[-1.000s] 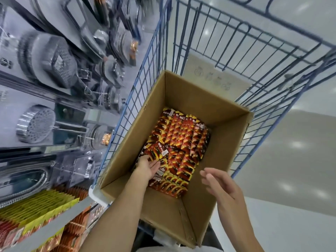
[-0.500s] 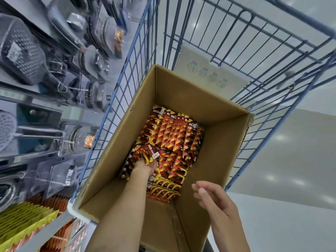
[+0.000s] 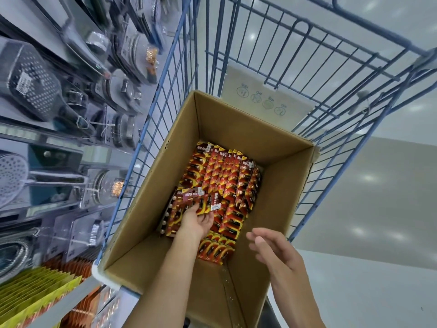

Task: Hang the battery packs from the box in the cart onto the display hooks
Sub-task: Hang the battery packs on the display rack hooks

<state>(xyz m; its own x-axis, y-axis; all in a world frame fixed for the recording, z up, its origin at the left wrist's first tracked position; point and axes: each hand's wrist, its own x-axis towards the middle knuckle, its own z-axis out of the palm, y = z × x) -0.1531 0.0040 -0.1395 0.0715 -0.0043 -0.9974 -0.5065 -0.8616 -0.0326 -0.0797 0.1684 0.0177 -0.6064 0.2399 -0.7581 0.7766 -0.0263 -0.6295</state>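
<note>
Two hands: left hand point(image 3: 197, 222) fingers around battery packs point(image 3: 189, 197) in box point(image 3: 236, 129), right hand point(image 3: 274, 249) fingers slack.

A blue wire cart point(image 3: 163, 91) stands on a pale floor point(image 3: 378, 209) and carries an open brown box point(image 3: 279, 209), with a flat card sheet point(image 3: 267, 91) upright against the cart's wires at the box's 12 o'clock. Red and orange packs point(image 3: 227, 176) lie in rows on the box's bottom, crowded toward 12 o'clock, bare cardboard at 6. At the cart's 9 o'clock, shelves point(image 3: 71, 301) hold shower heads point(image 3: 11, 178), with yellow cards point(image 3: 30, 294) at 7.
</note>
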